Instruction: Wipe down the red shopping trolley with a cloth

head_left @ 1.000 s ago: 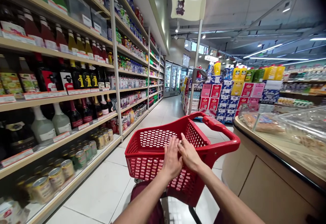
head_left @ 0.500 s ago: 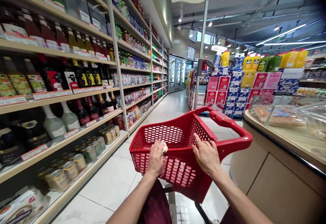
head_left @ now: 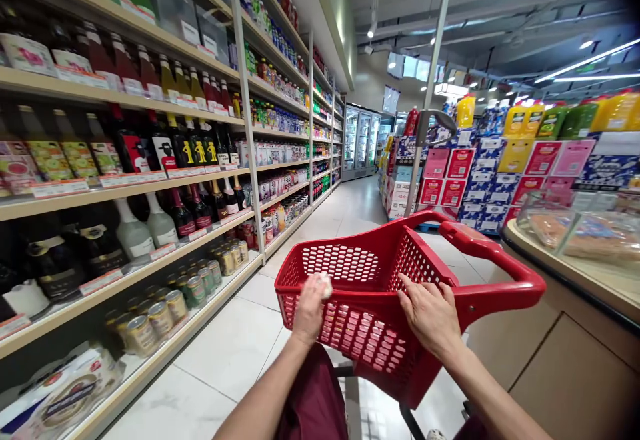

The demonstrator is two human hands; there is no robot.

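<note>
A red plastic shopping cart (head_left: 345, 263) with a perforated basket stands in front of me, its handle to the right. My left hand (head_left: 309, 310) lies at the near rim toward the basket's left end, fingers closed on a crumpled white wad (head_left: 326, 286) that looks like tissue or cloth. The wad is at the rim. Farther right along the same rim rests my right hand (head_left: 433, 313), its fingers stretched out over the edge and apart, holding nothing. Inside the basket I see no goods, though its floor is partly hidden.
Shelves of bottles (head_left: 187, 143) and cans (head_left: 160, 320) line the left side. Stacked drink cartons (head_left: 493, 180) with juice jugs (head_left: 523, 119) stand beyond the cart. A curved counter (head_left: 550, 333) with covered food is close on the right. Glass-door fridges (head_left: 360, 137) stand at the aisle's end.
The whole scene has shifted right in view. My left hand with the white wad has slid a little along the rim toward the basket's left end. My right hand stays on the rim.
</note>
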